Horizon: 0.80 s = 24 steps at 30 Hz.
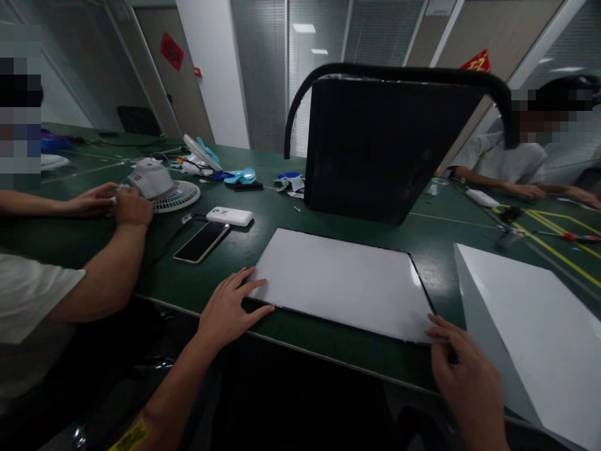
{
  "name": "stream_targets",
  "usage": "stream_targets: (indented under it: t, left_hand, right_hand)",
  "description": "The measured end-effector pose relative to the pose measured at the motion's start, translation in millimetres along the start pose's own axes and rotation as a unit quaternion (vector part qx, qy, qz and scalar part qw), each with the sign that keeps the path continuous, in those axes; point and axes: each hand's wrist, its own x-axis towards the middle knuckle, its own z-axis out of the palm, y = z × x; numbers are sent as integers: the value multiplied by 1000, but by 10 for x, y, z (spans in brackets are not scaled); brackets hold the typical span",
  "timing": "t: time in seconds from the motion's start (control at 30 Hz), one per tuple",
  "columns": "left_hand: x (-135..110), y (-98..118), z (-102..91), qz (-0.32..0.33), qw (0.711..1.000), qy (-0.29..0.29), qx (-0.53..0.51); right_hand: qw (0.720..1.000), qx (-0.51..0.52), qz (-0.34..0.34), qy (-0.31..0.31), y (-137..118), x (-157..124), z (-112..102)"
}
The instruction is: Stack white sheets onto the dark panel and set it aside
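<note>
Nearest: left hand (230, 310) lies palm down with fingers spread. The fingertips rest on the near left corner of the white panel (342, 285). Grip apart, nothing clamped; it looks like plain downward pressure, which I judge pins that corner.

Right hand (462, 369) is at the near right corner, fingers curled at the edge. The knuckles hide the thumb, so I cannot tell whether this grip pinches the corner or only touches it.

The panel lies flat on the green worktop (441, 241), close to the near edge and between both hands. It has a thin dark border along the sides. Its underside is not visible.

Just right of it is a second white slab (530, 338), tilted, well clear of the panel and cut off by the frame.

Mid-distance left: a dark phone (201, 241) face up, with a white power bank (230, 216) just beyond it. A cable trails off from it. Both are set aside, clear of the panel.

Further left, a co-worker's hands (117, 203) are at a small white fan (164, 188), lying grille down.

Behind the panel a black board (389, 150) stands leaning, with a black tube (404, 74) arched over it. It blocks what lies behind.

Far right, another person's forearm (498, 183) rests on the worktop. The small tools near it are too small to name.
</note>
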Motion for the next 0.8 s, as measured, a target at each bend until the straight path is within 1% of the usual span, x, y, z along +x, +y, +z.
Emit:
stream_targets:
  t: [0.23,0.37,0.57,0.8]
  left_hand:
    - [-5,0,7,4,1000,8,-8]
    - [3,6,-5,3,1000,11,-16]
    - [1,1,0,8,1000,9,-11]
    - [2,-17,20,26,999,15,-15]
  right_hand:
    - [999,-4,-3,-42,84,-30,-25]
    - [998,-18,0,-53,85,-58,-31]
    - [998,-23,1,-53,75,-64,-18]
    - [999,-29,7,-31,76,-75,-8]
